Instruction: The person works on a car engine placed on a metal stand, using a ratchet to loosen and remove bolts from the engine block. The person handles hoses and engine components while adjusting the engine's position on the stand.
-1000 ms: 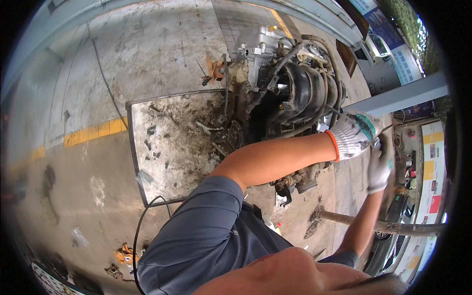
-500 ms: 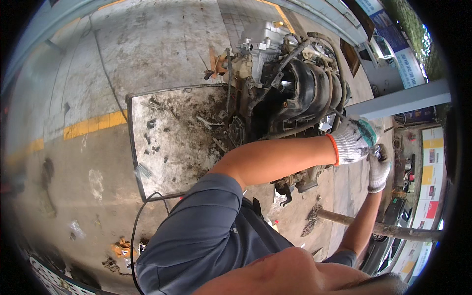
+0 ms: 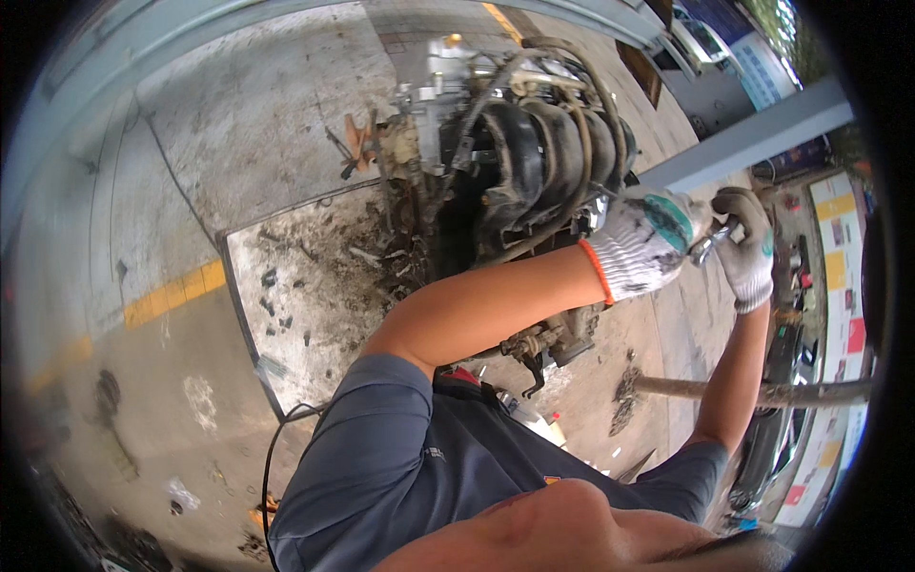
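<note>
Both hands wear white knit gloves and come together to the right of a greasy car engine (image 3: 534,153). My left hand (image 3: 653,236), in a glove with an orange cuff and green patch, reaches across beside the engine, its fingers curled and partly hidden. My right hand (image 3: 748,250) is closed around a short shiny metal tool (image 3: 710,244), perhaps a socket or ratchet head. One end of that tool meets the left hand's fingertips. Whether a handle lies inside the left glove is hidden.
The engine stands at the edge of a dirty white board (image 3: 305,296) strewn with black fragments. A grey metal beam (image 3: 748,133) runs beyond my hands. A pole (image 3: 753,391) lies across the right. A black cable (image 3: 272,467) hangs by my left arm.
The view has shifted, so engine and board sit further left. My right hand has risen beside the left, and the shiny metal tool between them shows more plainly.
</note>
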Available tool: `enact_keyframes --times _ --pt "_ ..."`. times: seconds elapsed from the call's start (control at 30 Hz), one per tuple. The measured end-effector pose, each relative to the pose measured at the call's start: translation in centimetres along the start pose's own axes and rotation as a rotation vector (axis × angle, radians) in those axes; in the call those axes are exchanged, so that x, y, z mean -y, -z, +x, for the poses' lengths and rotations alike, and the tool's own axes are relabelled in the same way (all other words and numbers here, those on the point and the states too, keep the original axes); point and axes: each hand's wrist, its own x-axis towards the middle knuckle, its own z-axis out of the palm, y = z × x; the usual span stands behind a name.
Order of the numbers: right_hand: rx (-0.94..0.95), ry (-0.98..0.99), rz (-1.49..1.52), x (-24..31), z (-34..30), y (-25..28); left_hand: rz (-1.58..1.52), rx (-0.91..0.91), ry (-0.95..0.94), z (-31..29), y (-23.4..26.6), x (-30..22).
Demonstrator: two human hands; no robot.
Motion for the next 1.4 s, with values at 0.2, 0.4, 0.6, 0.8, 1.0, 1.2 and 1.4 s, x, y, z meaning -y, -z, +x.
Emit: enact_keyframes --times 0.2,0.4,0.6,0.8,1.0,1.2,1.4 --pt "-0.149 -0.478 0.353 -1.0 -7.7 -5.2 -0.089 0.026 0.015 0.7 -0.1 0.0" --pt "-0.308 -0.541 0.409 1.2 -8.8 -7.3 -0.105 0.016 -0.044 0.4 -0.4 0.7" --pt "-0.374 -0.66 0.598 2.6 -10.1 -8.1 0.029 0.127 0.001 0.8 0.7 -0.6" --pt "-0.172 -0.013 -0.006 8.5 -4.0 -3.1 0.498 0.362 0.075 -1.0 7.1 -0.1" --pt "-0.072 -0.041 0.036 8.2 -2.1 -3.6 0.898 0.442 -0.117 -5.9 7.2 2.2" --pt "-0.238 0.007 0.127 5.9 -2.0 -1.4 0.831 0.392 0.011 -3.7 8.6 1.6" --pt "-0.36 0.053 0.132 4.9 -1.5 -2.3 0.87 0.287 -0.058 1.9 13.7 2.2"
